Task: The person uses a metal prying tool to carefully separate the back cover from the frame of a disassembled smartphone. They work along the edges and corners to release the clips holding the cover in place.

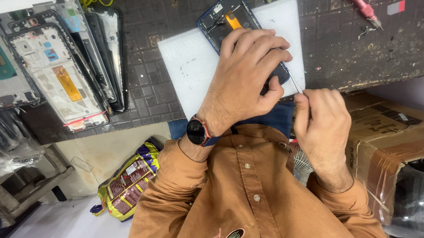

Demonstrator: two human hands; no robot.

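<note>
The opened phone (230, 22) is pressed down by the left hand (246, 75), its long axis running away from the body. A thin metal tool (295, 82) is pinched in the right hand (322, 122), its tip at the phone's near right corner.

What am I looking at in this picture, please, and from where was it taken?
It is one view from a camera worn on a person's head, looking down at their own two bare hands and brown shirt. The left hand, with a wristwatch, presses down on an opened blue phone lying on a white pad on the dark workbench. The right hand pinches a thin metal tool whose tip meets the phone's edge. Stripped phone frames lie further along the bench, with a red screwdriver on the other side.
</note>
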